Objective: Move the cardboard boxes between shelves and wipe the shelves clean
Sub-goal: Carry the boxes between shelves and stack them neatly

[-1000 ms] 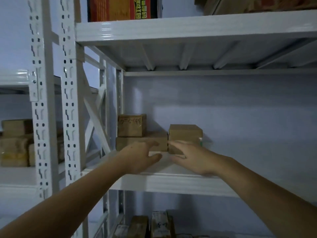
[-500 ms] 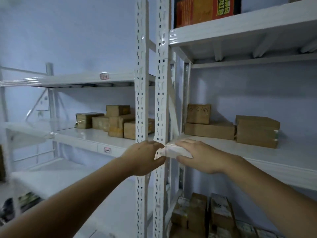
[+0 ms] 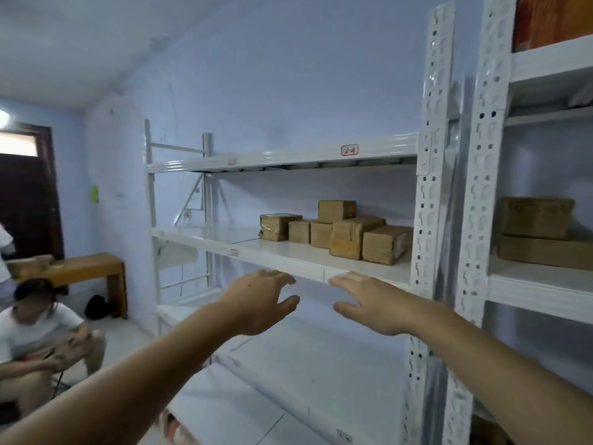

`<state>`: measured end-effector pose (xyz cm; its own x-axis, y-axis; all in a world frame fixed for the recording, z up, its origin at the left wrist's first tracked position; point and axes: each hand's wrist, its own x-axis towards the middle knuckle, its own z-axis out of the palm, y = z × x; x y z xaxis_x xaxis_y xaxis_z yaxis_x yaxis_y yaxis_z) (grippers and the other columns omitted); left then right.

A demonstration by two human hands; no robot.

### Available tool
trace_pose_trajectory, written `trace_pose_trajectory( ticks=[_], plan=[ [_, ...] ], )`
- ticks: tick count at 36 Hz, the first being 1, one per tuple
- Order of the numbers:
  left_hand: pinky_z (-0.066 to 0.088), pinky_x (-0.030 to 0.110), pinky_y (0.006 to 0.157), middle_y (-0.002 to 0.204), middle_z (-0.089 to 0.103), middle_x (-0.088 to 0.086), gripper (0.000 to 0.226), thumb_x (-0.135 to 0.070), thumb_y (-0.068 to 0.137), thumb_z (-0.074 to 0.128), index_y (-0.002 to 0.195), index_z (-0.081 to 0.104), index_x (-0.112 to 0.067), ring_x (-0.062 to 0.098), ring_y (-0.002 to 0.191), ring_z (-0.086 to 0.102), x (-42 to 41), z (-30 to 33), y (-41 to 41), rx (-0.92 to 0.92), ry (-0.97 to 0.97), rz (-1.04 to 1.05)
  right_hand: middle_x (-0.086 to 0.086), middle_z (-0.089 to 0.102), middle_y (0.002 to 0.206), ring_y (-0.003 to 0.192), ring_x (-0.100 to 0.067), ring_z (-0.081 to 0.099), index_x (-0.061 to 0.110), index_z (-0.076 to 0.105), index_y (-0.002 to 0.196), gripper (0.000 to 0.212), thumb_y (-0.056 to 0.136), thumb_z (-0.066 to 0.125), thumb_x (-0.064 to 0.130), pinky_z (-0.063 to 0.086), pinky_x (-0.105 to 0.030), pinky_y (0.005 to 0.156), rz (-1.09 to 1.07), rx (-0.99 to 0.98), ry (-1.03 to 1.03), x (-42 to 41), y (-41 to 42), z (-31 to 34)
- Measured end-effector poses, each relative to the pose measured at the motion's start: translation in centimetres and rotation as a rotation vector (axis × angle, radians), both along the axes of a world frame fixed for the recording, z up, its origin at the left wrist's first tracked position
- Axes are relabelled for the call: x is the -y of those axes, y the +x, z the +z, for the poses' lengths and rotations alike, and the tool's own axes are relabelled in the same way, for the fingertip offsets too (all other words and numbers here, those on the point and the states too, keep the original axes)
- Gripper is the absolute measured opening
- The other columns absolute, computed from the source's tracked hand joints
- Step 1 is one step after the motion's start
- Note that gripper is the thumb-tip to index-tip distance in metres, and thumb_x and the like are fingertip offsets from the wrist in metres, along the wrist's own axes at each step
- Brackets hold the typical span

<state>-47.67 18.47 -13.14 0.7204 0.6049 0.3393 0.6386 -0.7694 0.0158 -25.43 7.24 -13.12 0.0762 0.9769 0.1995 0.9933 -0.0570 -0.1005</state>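
Note:
Several brown cardboard boxes [image 3: 340, 234] stand in a cluster on the middle shelf [image 3: 224, 242] of the left white rack, toward its right end. One small box [image 3: 337, 211] sits on top of the cluster. Two more stacked boxes [image 3: 539, 232] rest on the shelf of the right rack. My left hand [image 3: 260, 300] and my right hand [image 3: 369, 303] are stretched out side by side in front of the left shelf's front edge, below the boxes. Both hands have spread fingers and hold nothing.
White perforated uprights [image 3: 430, 220] separate the two racks. A lower shelf [image 3: 288, 364] lies under my arms. A person in a white shirt [image 3: 35, 335] crouches at the left. A wooden bench [image 3: 86, 268] and a dark door [image 3: 25, 203] stand behind them. An orange carton [image 3: 552, 17] sits top right.
The view has swung left from the right rack to the left one. My hands have left the right shelf's edge and now hover open before the left rack's middle shelf.

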Motion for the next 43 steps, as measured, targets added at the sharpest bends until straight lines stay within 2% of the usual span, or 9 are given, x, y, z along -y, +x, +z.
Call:
trace_pose_trajectory(
  ticks=[8, 17, 26, 33, 38, 43],
  plan=[
    [0.04, 0.042, 0.114, 0.154, 0.049, -0.009, 0.055, -0.061, 0.102, 0.037, 0.149, 0.046, -0.033, 0.018, 0.138, 0.047, -8.5, -1.6, -7.0, -0.018, -0.035, 0.071, 0.012, 0.025, 0.166, 0.149, -0.01, 0.028, 0.032, 0.026, 0.16, 0.061, 0.105, 0.041, 0.054, 0.023, -0.031, 0.122, 0.05, -0.021, -0.039, -9.4, -5.0, -1.8],
    [0.037, 0.038, 0.114, 0.156, 0.046, -0.01, 0.055, -0.058, 0.104, 0.035, 0.152, 0.042, -0.032, 0.016, 0.14, 0.045, -18.5, -3.7, -8.6, -0.039, -0.035, 0.084, 0.014, 0.025, 0.165, 0.148, -0.009, 0.029, 0.034, 0.026, 0.159, 0.06, 0.105, 0.041, 0.054, 0.025, -0.03, 0.121, 0.068, -0.029, -0.058, -20.1, -5.5, -2.9],
    [0.038, 0.042, 0.116, 0.158, 0.045, -0.008, 0.056, -0.058, 0.103, 0.036, 0.151, 0.043, -0.03, 0.019, 0.141, 0.044, -31.2, -3.1, -4.6, -0.041, -0.004, 0.063, 0.015, 0.026, 0.164, 0.146, -0.009, 0.033, 0.031, 0.026, 0.16, 0.061, 0.105, 0.042, 0.053, 0.029, -0.029, 0.119, 0.047, -0.016, -0.042, -31.2, -2.0, -2.3],
    [0.042, 0.038, 0.107, 0.15, 0.052, -0.007, 0.052, -0.056, 0.103, 0.038, 0.146, 0.048, -0.029, 0.021, 0.135, 0.049, -41.8, -1.0, -0.3, 0.048, 0.001, 0.018, 0.01, 0.026, 0.165, 0.149, -0.011, 0.029, 0.032, 0.026, 0.159, 0.062, 0.104, 0.042, 0.054, 0.026, -0.033, 0.122, -0.017, -0.024, 0.018, -40.8, 1.7, -0.1],
    [0.041, 0.037, 0.108, 0.15, 0.052, -0.005, 0.053, -0.056, 0.104, 0.037, 0.148, 0.047, -0.028, 0.02, 0.135, 0.049, -48.4, -0.4, 2.9, 0.075, -0.008, -0.04, 0.01, 0.032, 0.163, 0.145, -0.011, 0.035, 0.031, 0.032, 0.158, 0.063, 0.102, 0.045, 0.056, 0.032, -0.034, 0.119, -0.096, -0.048, 0.069, -46.3, 3.7, 0.3],
    [0.042, 0.037, 0.106, 0.15, 0.053, -0.005, 0.054, -0.057, 0.104, 0.036, 0.148, 0.047, -0.028, 0.02, 0.134, 0.05, -55.7, -0.3, 6.3, 0.102, -0.016, -0.12, 0.008, 0.035, 0.161, 0.145, -0.014, 0.036, 0.027, 0.035, 0.157, 0.057, 0.105, 0.048, 0.046, 0.029, -0.025, 0.111, -0.202, -0.104, 0.127, -50.3, 4.7, 1.1]
  ],
)
